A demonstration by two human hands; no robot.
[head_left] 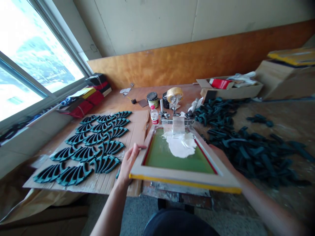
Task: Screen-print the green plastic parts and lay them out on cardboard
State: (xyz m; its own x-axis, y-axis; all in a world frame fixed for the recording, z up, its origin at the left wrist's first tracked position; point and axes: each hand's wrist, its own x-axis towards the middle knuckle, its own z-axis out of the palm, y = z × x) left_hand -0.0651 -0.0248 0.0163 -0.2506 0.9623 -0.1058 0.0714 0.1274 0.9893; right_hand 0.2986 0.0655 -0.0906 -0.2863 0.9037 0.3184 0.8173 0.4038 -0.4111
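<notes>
A screen printing frame point(172, 173) with green mesh point(159, 154) sits in the middle, slightly tilted. White paste point(180, 147) lies on the far part of the mesh, with a flat squeegee point(178, 126) standing in it. My left hand point(130, 160) grips the frame's left side. On the right side of the frame is my right hand point(219, 154), mostly behind the rim, its fingers hidden. A metal clamp point(167, 120) holds the frame's far edge.
Rows of dark green fan-shaped parts point(75, 173) lie on cardboard point(103, 183) at left. Loose dark parts point(246, 147) are heaped at right. A bottle point(154, 115), jar point(152, 99), tape roll point(174, 93) and open box point(243, 90) stand behind.
</notes>
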